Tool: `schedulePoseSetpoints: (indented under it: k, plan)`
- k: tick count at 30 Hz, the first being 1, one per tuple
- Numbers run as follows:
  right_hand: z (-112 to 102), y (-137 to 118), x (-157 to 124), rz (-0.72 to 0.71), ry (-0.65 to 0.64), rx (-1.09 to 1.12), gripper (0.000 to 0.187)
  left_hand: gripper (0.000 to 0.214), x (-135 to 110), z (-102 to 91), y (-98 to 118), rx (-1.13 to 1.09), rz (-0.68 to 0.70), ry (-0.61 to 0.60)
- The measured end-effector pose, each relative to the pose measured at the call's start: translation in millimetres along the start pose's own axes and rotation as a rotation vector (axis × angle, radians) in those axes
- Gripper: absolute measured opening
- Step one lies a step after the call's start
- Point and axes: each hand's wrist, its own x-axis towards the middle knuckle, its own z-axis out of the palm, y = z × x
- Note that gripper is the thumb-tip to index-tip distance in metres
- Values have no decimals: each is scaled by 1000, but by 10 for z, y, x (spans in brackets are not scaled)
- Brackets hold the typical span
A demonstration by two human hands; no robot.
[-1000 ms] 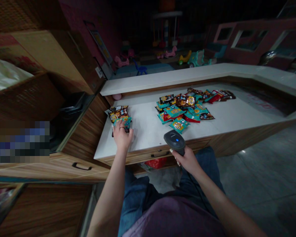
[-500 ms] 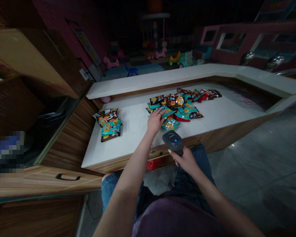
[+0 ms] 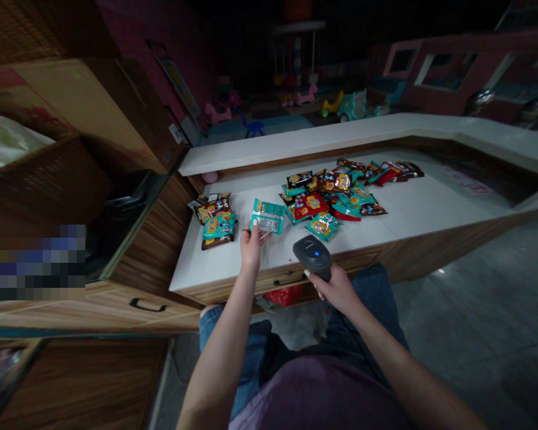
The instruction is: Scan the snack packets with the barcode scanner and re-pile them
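My left hand [image 3: 251, 240] grips a teal snack packet [image 3: 269, 216] by its left side, with the silvery back turned up, over the white counter [image 3: 210, 269]. In my right hand [image 3: 336, 286] is a dark handheld barcode scanner [image 3: 312, 252] with a blue light on top; it is in front of the counter's edge. A heap of teal, brown and red snack packets, with a red packet [image 3: 311, 205] on it, lies to the right of the held one. On the left is a smaller pile with a teal packet [image 3: 219, 226] on top.
A raised white ledge [image 3: 296, 138] runs along the counter's back. Cardboard boxes [image 3: 94, 107] stand on the wooden cabinet [image 3: 161, 239] at left. Below the counter edge is a drawer handle [image 3: 289, 280], with a red plastic bag [image 3: 284, 295] underneath. Toys stand beyond the ledge.
My left hand has taken a teal packet from the heap and carried it left, uncovering a red packet. My right hand still holds the scanner in nearly the same place. The view has turned slightly left.
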Motion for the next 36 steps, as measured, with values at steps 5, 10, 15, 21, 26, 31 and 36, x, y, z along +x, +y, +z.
schedulePoseSetpoints:
  k: [5,10,15,21,26,31,36]
  plan:
    - [113,-59,29,-9,-27,-14,28,56,-125,-202,-93,-47,-66,-24]
    - [146,-72,22,-24,-52,-40,28,57,-162,-210,-104,-63,-53,-50]
    - [148,-37,-13,-19,-96,-65,27,55,-155,-198,-103,-74,-50,-15]
    - [139,-42,-30,-23,-100,-66,28,44,-153,-185,-107,-43,-59,28]
    - [118,-55,-40,-23,-81,-71,27,47,-145,-199,-106,-34,-43,-11]
    - [111,-27,-43,7,-92,-69,30,57,-150,-229,-121,-65,-37,-50]
    - [95,-13,-21,38,-127,-53,33,59,-142,-239,-139,-65,-34,-41]
